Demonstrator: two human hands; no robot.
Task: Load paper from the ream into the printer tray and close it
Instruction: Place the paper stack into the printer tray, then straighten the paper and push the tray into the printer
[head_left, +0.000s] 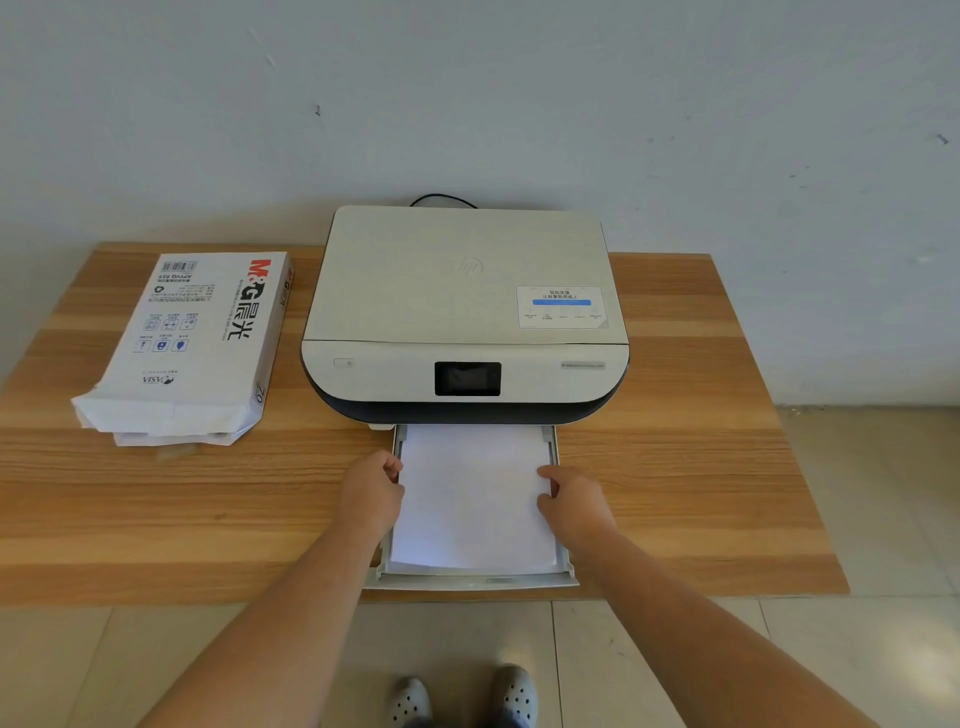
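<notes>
White paper stack (470, 499) lies flat in pulled-out pale plastic printer tray (475, 581), at near edge of wooden table (701, 467). Left hand (371, 493) grips stack's left edge, fingers curled; right hand (571, 501) likewise on right edge. Cream flatbed printer w/ dark base (465, 312) just beyond tray. Opened white paper ream wrapper (197, 343) well apart, far left.

You had the ream (195, 338) wrapper reading "M&G" in red and black with "晨光" beside it, "APYVQ 959" near its barcode and "70" on its torn end, while the printer (465, 317) lid showed a faint embossed HP logo (470, 267) and a sticker (562, 306) too small to read.
</notes>
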